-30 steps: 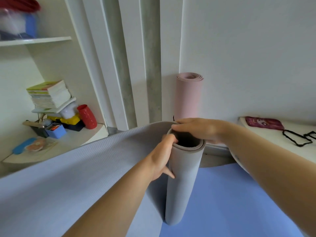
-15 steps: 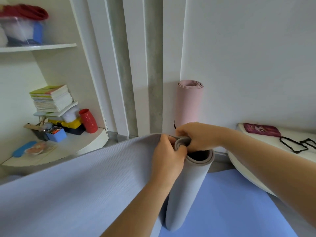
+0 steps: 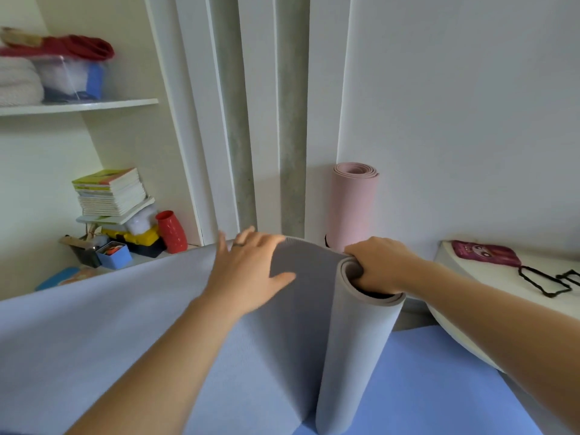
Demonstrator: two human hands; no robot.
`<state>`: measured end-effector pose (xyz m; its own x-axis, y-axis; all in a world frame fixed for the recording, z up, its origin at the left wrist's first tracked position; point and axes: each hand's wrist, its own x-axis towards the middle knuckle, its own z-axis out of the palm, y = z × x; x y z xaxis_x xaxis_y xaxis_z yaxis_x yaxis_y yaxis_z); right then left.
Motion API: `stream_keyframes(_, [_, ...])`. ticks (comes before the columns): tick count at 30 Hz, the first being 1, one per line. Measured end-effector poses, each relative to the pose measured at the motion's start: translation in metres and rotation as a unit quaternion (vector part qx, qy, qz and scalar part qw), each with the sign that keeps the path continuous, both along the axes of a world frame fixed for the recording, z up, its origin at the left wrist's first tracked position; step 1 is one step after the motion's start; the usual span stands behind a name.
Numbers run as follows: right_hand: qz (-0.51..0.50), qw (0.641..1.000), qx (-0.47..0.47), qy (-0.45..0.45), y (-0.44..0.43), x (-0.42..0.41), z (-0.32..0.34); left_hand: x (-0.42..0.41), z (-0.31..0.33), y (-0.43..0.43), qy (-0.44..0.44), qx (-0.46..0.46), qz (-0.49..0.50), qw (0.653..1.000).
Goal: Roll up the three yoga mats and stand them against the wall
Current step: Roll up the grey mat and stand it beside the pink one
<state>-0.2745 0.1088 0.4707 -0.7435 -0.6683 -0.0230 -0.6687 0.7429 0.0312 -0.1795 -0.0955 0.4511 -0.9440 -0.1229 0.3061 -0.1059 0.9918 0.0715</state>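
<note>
A grey yoga mat (image 3: 348, 356) stands on end, partly rolled, with its loose sheet spreading down to the left. My right hand (image 3: 379, 271) grips the top rim of the roll, fingers curled into its hollow core. My left hand (image 3: 248, 271) lies flat with spread fingers against the unrolled sheet near its top edge. A pink mat (image 3: 353, 205), fully rolled, stands upright against the white wall behind. A blue mat (image 3: 439, 387) lies flat on the floor under the grey roll.
Left shelves hold stacked books (image 3: 110, 191), a red vase (image 3: 172, 231), a small blue box (image 3: 114, 255) and folded towels (image 3: 18, 80). At right a white rounded surface (image 3: 455, 328) carries a magenta pouch (image 3: 485, 252) and black cord (image 3: 546, 282).
My left hand has let go of the roll's rim and moved left, opening flat onto the loose sheet. The right hand keeps its grip on the roll's top.
</note>
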Motion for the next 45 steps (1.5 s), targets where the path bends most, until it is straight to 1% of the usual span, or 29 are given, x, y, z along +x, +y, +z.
stream_keyframes(1, [-0.013, 1.000, -0.009, -0.001, 0.001, -0.001, -0.002, -0.003, 0.001, -0.010, -0.065, -0.032, 0.011, 0.997])
stream_keyframes(2, [-0.025, 1.000, -0.015, -0.001, 0.001, -0.002, -0.004, -0.007, 0.001, -0.015, -0.091, -0.063, 0.015, 0.994])
stream_keyframes(3, [-0.037, 0.999, -0.021, -0.002, 0.001, -0.003, -0.005, -0.010, 0.002, -0.017, -0.085, -0.089, 0.009, 0.992])
stream_keyframes(6, [-0.056, 0.998, -0.040, -0.017, 0.000, -0.003, -0.006, -0.025, 0.007, -0.015, 0.015, -0.113, -0.028, 0.993])
stream_keyframes(7, [-0.055, 0.997, -0.043, -0.022, -0.001, -0.001, -0.005, -0.031, 0.009, -0.012, 0.024, -0.124, -0.048, 0.991])
stream_keyframes(8, [-0.053, 0.997, -0.042, -0.025, -0.003, 0.001, -0.005, -0.036, 0.013, -0.008, 0.013, -0.133, -0.072, 0.988])
stream_keyframes(10, [-0.049, 0.998, -0.039, -0.029, -0.007, 0.008, -0.006, -0.049, 0.018, 0.005, -0.051, -0.143, -0.116, 0.982])
stream_keyframes(12, [-0.058, 0.997, -0.040, -0.024, -0.007, 0.011, -0.007, -0.057, 0.021, 0.016, -0.114, -0.127, -0.134, 0.976])
stream_keyframes(14, [-0.089, 0.995, -0.043, -0.016, 0.000, 0.009, -0.006, -0.059, 0.023, 0.021, -0.158, -0.118, -0.132, 0.972])
stream_keyframes(17, [-0.161, 0.986, -0.048, -0.015, 0.017, -0.002, -0.003, -0.053, 0.025, 0.038, -0.171, -0.072, -0.131, 0.974])
stream_keyframes(19, [-0.199, 0.978, -0.053, -0.020, 0.025, -0.009, -0.001, -0.049, 0.025, 0.057, -0.146, -0.070, -0.138, 0.977])
stream_keyframes(21, [-0.229, 0.971, -0.063, -0.026, 0.027, -0.014, -0.002, -0.044, 0.021, 0.075, -0.132, -0.024, -0.128, 0.983])
stream_keyframes(23, [-0.253, 0.964, -0.077, -0.032, 0.025, -0.015, -0.004, -0.040, 0.013, 0.084, -0.145, 0.069, -0.106, 0.981])
stream_keyframes(27, [-0.296, 0.949, -0.103, -0.038, 0.012, -0.013, -0.007, -0.031, 0.009, 0.092, -0.165, 0.208, -0.070, 0.962])
stream_keyframes(29, [-0.320, 0.939, -0.115, -0.047, 0.008, -0.010, -0.007, -0.027, 0.011, 0.099, -0.177, 0.251, -0.064, 0.950])
stream_keyframes(31, [-0.340, 0.929, -0.135, -0.062, 0.006, -0.007, -0.008, -0.022, 0.013, 0.105, -0.183, 0.299, -0.035, 0.936])
stream_keyframes(33, [-0.355, 0.917, -0.161, -0.080, 0.007, -0.003, -0.009, -0.020, 0.013, 0.108, -0.184, 0.316, -0.024, 0.931])
stream_keyframes(35, [-0.361, 0.911, -0.174, -0.095, 0.008, 0.002, -0.009, -0.017, 0.015, 0.108, -0.204, 0.341, -0.025, 0.917])
stream_keyframes(38, [-0.343, 0.921, -0.156, -0.100, 0.012, 0.006, -0.008, -0.014, 0.019, 0.103, -0.199, 0.359, -0.037, 0.911])
stream_keyframes(41, [-0.281, 0.949, -0.128, -0.068, 0.018, 0.015, -0.006, -0.008, 0.020, 0.102, -0.187, 0.327, -0.065, 0.924])
stream_keyframes(42, [-0.237, 0.962, -0.126, -0.045, 0.020, 0.020, -0.006, -0.008, 0.019, 0.102, -0.186, 0.313, -0.075, 0.928])
stream_keyframes(43, [-0.166, 0.980, -0.111, -0.015, 0.022, 0.025, -0.005, -0.007, 0.019, 0.102, -0.188, 0.299, -0.087, 0.931])
stream_keyframes(44, [-0.084, 0.993, -0.080, 0.013, 0.023, 0.029, -0.003, -0.006, 0.020, 0.102, -0.192, 0.283, -0.102, 0.934])
stream_keyframes(45, [-0.009, 0.999, -0.045, 0.026, 0.024, 0.031, 0.000, -0.006, 0.022, 0.102, -0.195, 0.266, -0.119, 0.936])
